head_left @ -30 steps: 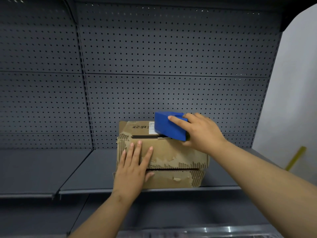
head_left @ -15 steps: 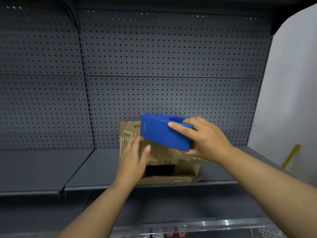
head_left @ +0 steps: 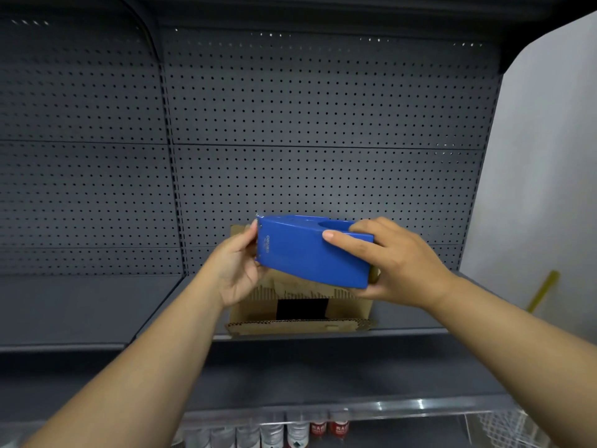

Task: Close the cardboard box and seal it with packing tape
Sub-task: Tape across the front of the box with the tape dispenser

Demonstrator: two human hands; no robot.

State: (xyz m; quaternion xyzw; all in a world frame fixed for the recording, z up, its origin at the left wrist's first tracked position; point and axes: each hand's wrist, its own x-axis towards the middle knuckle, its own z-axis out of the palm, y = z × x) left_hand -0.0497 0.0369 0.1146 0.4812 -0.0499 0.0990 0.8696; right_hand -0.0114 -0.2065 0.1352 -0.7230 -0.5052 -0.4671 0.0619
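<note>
1. Dispenser (head_left: 311, 250): blue, lifted off the box since a second ago; right hand (head_left: 399, 263) clasped its rear, left hand (head_left: 237, 265) pinched its front end, possibly at the tape tip.
2. Box (head_left: 300, 305): on the shelf (head_left: 155, 305) just below and behind both hands, no longer pressed shut; front flap (head_left: 300, 325) dropped, dark opening exposed.
3. Status: unsealed; flaps needed reclosing before taping.

Two bare arms reaching up from the bottom corners to the middle of the frame. Left hand (head_left: 237, 270) cupped, palm facing right, fingertips pressed on the left end of something blue. Right hand (head_left: 399, 263) wrapped around its right end, thumb on the front face, other fingers curled behind.
</note>
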